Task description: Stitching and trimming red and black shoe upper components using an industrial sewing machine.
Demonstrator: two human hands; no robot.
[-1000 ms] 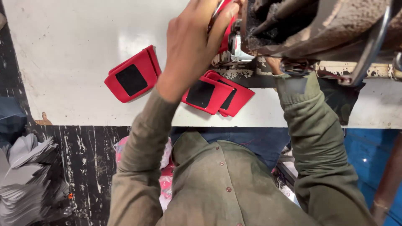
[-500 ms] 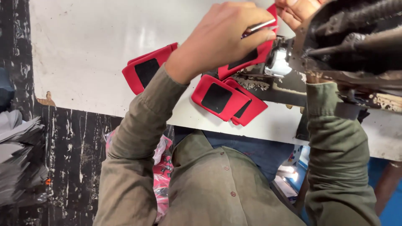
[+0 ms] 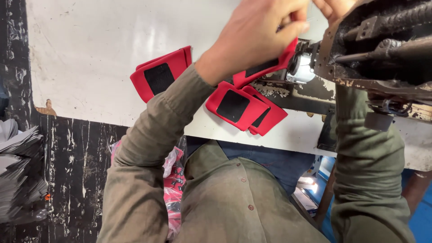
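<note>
Here, a clear plastic bag (image 3: 173, 168) with red contents is seen low down beside the person's lap, and a stack of grey sheets (image 3: 18, 175) lies at the far left on the dark floor. On the white table (image 3: 90, 58), one red piece (image 3: 158, 78) with a black square patch lies apart, and two more red pieces (image 3: 243, 108), overlapped, lie near the table's edge. A further red fabric piece (image 3: 265, 67), also bearing a black patch, is held against the worn black sewing machine (image 3: 382, 49), just beside its shiny metal part (image 3: 300, 67). The left hand (image 3: 258, 33) is raised over this piece, with the wrist bent and the fingers closed together, pinched on its upper edge. Only a little of the right hand (image 3: 335, 6) is seen at the top edge, behind the machine; whether its fingers are closed cannot be told.
</note>
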